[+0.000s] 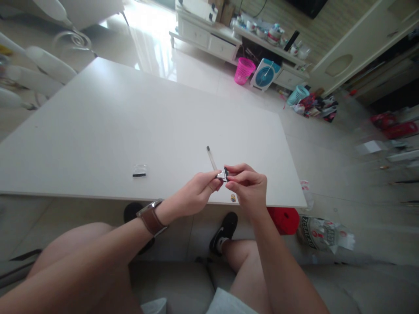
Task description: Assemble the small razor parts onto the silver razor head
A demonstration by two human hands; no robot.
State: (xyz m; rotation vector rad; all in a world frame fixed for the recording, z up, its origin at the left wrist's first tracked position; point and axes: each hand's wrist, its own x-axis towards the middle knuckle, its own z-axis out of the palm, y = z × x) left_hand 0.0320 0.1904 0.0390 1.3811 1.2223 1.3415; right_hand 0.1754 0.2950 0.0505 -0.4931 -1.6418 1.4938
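Both hands meet over the front of the white table [157,126]. Between them is a small silver and black piece [223,175], too small to name for certain. My left hand [201,189], closed, pinches its silver side with thumb and fingers. From the right, my right hand [250,187] has its fingertips closed on the dark edge. A slim clear rod with a dark tip [211,158], like a pen, shows just beyond the left fingertips; whether it is held or lies on the table I cannot tell.
A small clear plastic piece with a black strip [139,171] lies on the table to the left. A little yellow figure [233,198] is near the front edge. Right of the table are a red object [284,220] and a printed plastic bag [324,233].
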